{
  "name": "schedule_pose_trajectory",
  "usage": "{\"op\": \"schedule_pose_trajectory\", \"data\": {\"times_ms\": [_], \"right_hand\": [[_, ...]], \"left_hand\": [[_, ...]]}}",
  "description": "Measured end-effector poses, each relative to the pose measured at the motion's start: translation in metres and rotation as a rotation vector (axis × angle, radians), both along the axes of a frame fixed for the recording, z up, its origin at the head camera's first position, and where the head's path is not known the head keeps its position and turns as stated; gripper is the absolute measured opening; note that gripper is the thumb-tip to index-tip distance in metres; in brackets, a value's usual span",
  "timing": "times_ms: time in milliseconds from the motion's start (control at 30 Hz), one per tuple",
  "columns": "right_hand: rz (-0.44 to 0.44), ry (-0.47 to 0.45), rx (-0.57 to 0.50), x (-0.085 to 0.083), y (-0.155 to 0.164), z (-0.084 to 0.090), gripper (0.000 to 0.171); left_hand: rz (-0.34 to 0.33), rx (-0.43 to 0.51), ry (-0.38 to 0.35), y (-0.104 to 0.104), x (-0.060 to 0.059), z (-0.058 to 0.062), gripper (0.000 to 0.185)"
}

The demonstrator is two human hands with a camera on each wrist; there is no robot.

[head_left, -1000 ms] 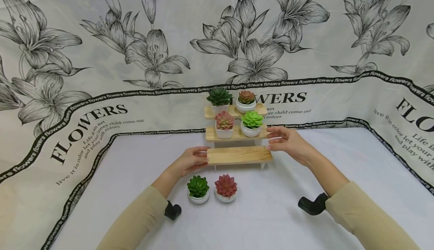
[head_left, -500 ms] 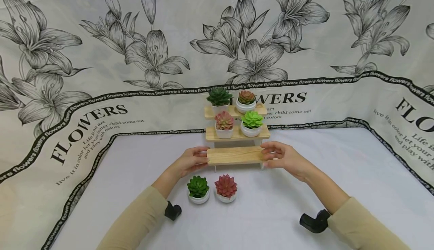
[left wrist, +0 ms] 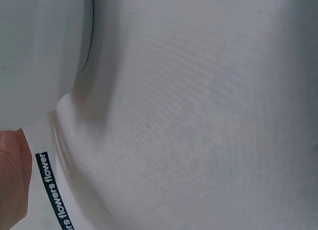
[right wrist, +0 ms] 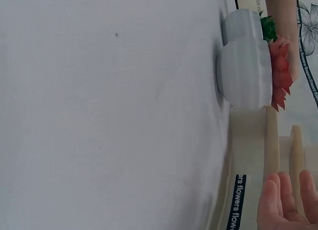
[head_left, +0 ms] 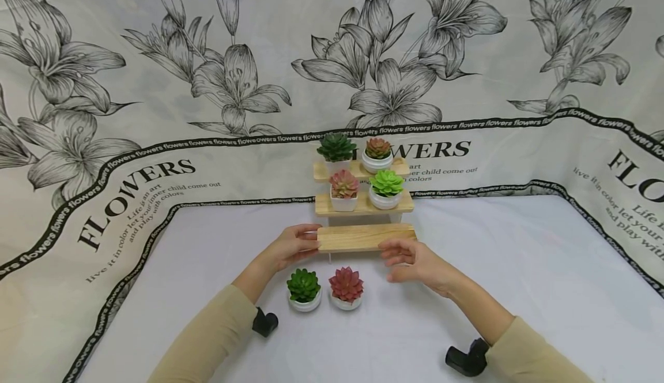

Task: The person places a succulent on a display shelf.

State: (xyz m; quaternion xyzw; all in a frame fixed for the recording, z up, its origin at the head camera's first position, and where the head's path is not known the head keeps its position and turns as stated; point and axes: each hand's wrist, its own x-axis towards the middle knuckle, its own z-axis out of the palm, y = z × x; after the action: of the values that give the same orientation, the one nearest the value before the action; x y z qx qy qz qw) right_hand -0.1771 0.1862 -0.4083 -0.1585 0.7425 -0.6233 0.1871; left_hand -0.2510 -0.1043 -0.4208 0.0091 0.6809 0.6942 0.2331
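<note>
A three-tier wooden plant stand [head_left: 365, 239] stands at the middle back, its lowest board bare. My left hand [head_left: 286, 249] holds the left end of that board. In front of its right part hovers my right hand [head_left: 422, 267], fingers apart and slightly bent, holding nothing. In the right wrist view, the fingertips [right wrist: 269, 195] show near the board. Nearest to that hand is a red succulent [head_left: 346, 284] in a round white pot, with a green succulent [head_left: 303, 286] in a matching pot to its left. The left wrist view shows a white pot [left wrist: 39, 56] up close.
On the middle tier sit a pink succulent [head_left: 344, 186] and a bright green one [head_left: 386, 183]. The top tier bears a dark green succulent [head_left: 335, 147] and an orange one [head_left: 378, 149]. White cloth [head_left: 519, 256] covers the table, and a flower-printed curtain [head_left: 259, 94] rises behind.
My right hand has left the stand's right side, moving down and left to the front of the lowest board. My left hand has stayed at the board's left end.
</note>
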Motion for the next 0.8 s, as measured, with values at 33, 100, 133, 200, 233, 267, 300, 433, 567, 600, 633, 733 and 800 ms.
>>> {"op": "schedule_pose_trajectory", "data": {"times_ms": [33, 100, 133, 200, 233, 267, 300, 433, 567, 600, 633, 733, 800], "right_hand": [[0.004, 0.000, -0.002, 0.000, -0.002, -0.002, 0.064], [0.012, -0.004, -0.003, 0.000, -0.005, -0.006, 0.065], [0.019, -0.008, -0.005, 0.001, -0.006, -0.008, 0.066], [0.032, -0.012, -0.004, 0.001, -0.010, -0.011, 0.068], [0.041, -0.015, -0.003, 0.001, -0.011, -0.012, 0.068], [0.049, -0.021, -0.003, 0.002, -0.013, -0.013, 0.068], [0.057, -0.024, -0.003, 0.002, -0.015, -0.014, 0.069], [0.074, -0.034, 0.008, 0.003, -0.021, -0.018, 0.068], [0.090, -0.029, 0.012, 0.004, -0.027, -0.020, 0.066], [0.094, -0.027, 0.012, 0.004, -0.028, -0.021, 0.065], [0.099, -0.024, 0.011, 0.004, -0.029, -0.021, 0.065], [0.112, -0.023, 0.004, 0.004, -0.033, -0.023, 0.064], [0.121, -0.022, 0.001, 0.003, -0.035, -0.025, 0.065]], "left_hand": [[-0.002, 0.002, 0.002, 0.000, 0.000, 0.000, 0.049], [-0.005, 0.005, 0.004, 0.000, 0.000, 0.000, 0.049], [-0.007, 0.006, 0.005, 0.000, 0.000, 0.000, 0.049], [-0.008, 0.007, 0.007, 0.000, 0.000, -0.001, 0.049], [-0.008, 0.007, 0.007, 0.000, 0.000, -0.001, 0.049], [-0.007, 0.009, 0.006, -0.001, 0.000, -0.001, 0.049], [-0.005, 0.010, 0.004, -0.001, 0.000, -0.001, 0.049], [-0.004, 0.016, 0.000, -0.001, 0.000, -0.001, 0.049], [-0.007, 0.014, 0.005, -0.001, 0.000, -0.001, 0.049], [-0.004, 0.013, 0.002, -0.001, 0.000, -0.001, 0.049], [-0.001, 0.012, 0.000, -0.001, 0.000, -0.001, 0.049], [0.000, 0.011, 0.000, -0.001, 0.000, -0.001, 0.049], [-0.002, 0.010, 0.001, -0.001, 0.000, -0.001, 0.049]]}}
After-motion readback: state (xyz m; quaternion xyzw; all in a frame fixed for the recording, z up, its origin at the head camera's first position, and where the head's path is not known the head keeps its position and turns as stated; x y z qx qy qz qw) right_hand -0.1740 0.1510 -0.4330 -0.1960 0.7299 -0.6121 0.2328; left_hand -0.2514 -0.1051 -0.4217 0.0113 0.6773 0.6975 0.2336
